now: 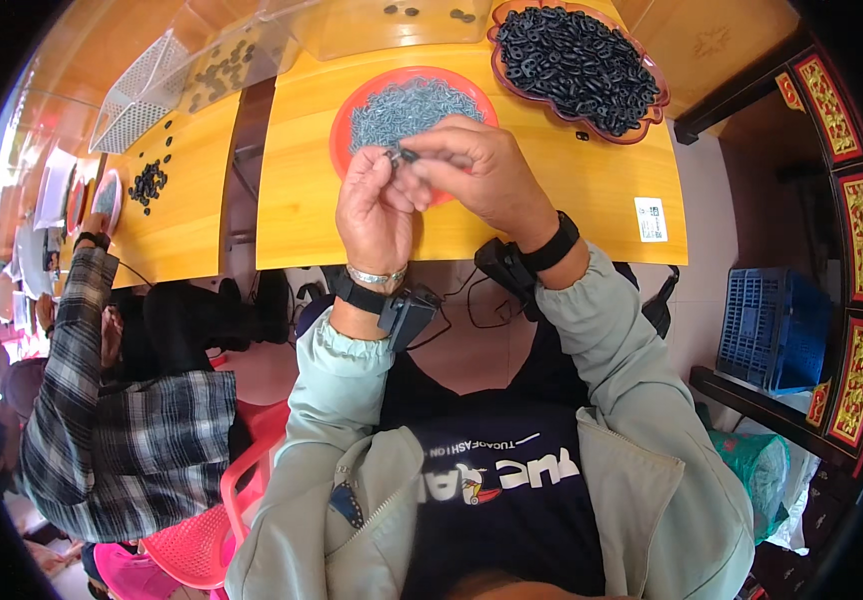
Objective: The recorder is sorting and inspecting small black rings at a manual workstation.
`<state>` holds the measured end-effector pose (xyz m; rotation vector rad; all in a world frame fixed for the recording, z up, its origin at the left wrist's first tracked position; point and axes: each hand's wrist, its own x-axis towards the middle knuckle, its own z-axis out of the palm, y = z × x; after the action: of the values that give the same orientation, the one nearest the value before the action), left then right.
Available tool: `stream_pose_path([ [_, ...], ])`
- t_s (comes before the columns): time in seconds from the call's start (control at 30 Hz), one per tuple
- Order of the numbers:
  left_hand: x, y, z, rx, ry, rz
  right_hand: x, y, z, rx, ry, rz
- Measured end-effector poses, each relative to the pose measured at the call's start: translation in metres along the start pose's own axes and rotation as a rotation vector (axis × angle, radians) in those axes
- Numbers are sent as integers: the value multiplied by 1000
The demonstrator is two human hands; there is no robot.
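Observation:
My two hands meet over the near part of a round red plate (340, 137) heaped with small silvery metal pieces (414, 108). Between finger and thumb, my left hand (376, 212) pinches a small metal piece (392, 155), mostly covered by the fingers. Right against it, a small black piece (409, 156) sits in the pinch of my right hand (497, 175). The exact shape of both pieces is too small to tell. Beyond my right hand stands a reddish scalloped tray (642, 128) piled with black oval pieces (577, 65).
One loose black piece (583, 135) lies beside the tray. A white label (651, 219) is on the table's right side. Clear plastic bins (382, 25) stand at the far edge. On my left, a person in a plaid shirt (142, 440) works at another table. A blue crate (767, 330) stands right.

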<state>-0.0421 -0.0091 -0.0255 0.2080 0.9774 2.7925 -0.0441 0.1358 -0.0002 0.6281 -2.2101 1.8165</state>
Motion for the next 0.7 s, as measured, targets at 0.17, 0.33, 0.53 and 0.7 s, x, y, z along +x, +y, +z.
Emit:
stream_pose_path([
  [0.17,0,-1,1,3,-12,6,-1,2,2,-69,20,-58],
  [0.33,-1,-2,-4,75,-55,13,-3,4,2,367,1,332],
  [0.53,-2,0,1,107,-47,22,1,8,-12,524,-146,549],
  [0.7,-3,2,12,180,89,81,0,10,-17,861,-156,594],
])
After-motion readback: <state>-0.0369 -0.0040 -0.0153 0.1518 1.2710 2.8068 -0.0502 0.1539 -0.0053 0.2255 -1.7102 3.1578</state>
